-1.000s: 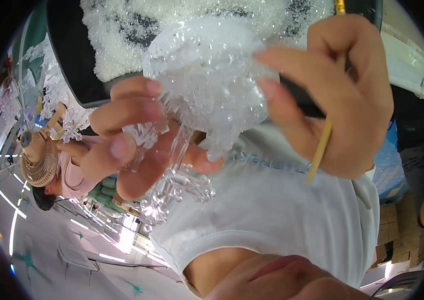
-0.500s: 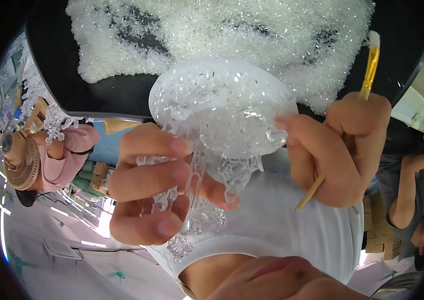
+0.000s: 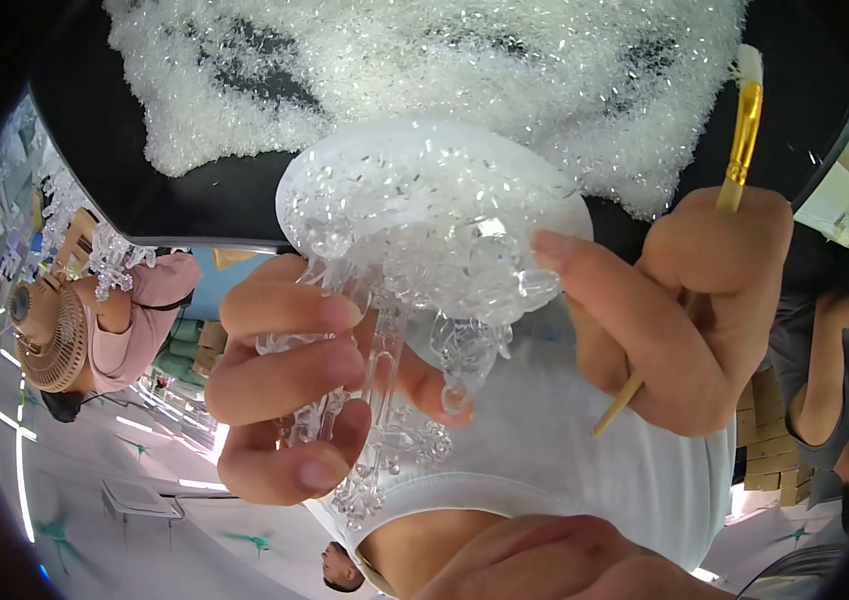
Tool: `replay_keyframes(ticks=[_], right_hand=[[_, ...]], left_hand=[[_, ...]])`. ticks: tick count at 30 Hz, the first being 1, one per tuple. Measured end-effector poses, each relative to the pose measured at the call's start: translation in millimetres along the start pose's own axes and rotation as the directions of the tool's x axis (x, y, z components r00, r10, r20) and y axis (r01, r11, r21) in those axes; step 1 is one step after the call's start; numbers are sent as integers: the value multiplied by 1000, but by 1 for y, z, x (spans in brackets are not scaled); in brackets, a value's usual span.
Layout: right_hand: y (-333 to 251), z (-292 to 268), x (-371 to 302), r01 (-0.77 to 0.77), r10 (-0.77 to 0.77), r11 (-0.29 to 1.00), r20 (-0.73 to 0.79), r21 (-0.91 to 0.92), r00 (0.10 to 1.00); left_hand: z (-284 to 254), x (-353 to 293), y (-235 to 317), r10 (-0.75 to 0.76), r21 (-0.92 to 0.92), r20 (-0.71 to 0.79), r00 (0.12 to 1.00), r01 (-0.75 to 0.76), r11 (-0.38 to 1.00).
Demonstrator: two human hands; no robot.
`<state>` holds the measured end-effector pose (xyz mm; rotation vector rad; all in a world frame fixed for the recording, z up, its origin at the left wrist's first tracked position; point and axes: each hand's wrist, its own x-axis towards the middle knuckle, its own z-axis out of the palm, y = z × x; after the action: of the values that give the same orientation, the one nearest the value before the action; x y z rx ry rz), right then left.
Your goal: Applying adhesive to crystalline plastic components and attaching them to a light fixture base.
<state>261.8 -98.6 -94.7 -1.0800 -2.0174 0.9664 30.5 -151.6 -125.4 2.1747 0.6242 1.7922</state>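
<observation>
A clear plastic ornament point(image 3: 465, 265), with ruffled and droplet-like parts, is in front of me. My left hand point(image 3: 290, 390) has its fingers wrapped round the ornament's clear stems. At its top is a smooth white rounded piece point(image 3: 400, 165), sprinkled with shiny flakes. In my right hand point(image 3: 690, 310) is a paintbrush point(image 3: 742, 140) with a wooden handle, gold ferrule and white bristles pointing up and away from the ornament. The tip of my right index finger is at the ornament's right edge; whether it presses there I cannot tell.
Beyond the ornament, a heap of glittery white flakes point(image 3: 385, 60) lies on a black tray point(image 3: 200, 205). A person in pink point(image 3: 125, 335) is at the left beside a fan point(image 3: 50, 335). Another in dark grey point(image 3: 830, 420) is at the right, near stacked cardboard boxes point(image 3: 775, 440).
The ornament and my left hand have shifted slightly left and tilted a little. My right hand keeps the brush, now slightly lower. Another person's head has come into view at the bottom.
</observation>
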Motion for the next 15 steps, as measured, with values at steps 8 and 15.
replay_keyframes(ticks=[8, 15], right_hand=[[-7, -7, 1, 23, -23, 1000, 47, 9, 999], [-6, -8, 6, -13, 15, 999, 52, -47, 999]], left_hand=[[20, 8, 7, -23, 154, -245, 969, 63, 986], [15, 15, 30, -442, 68, -163, 882, 456, 887]])
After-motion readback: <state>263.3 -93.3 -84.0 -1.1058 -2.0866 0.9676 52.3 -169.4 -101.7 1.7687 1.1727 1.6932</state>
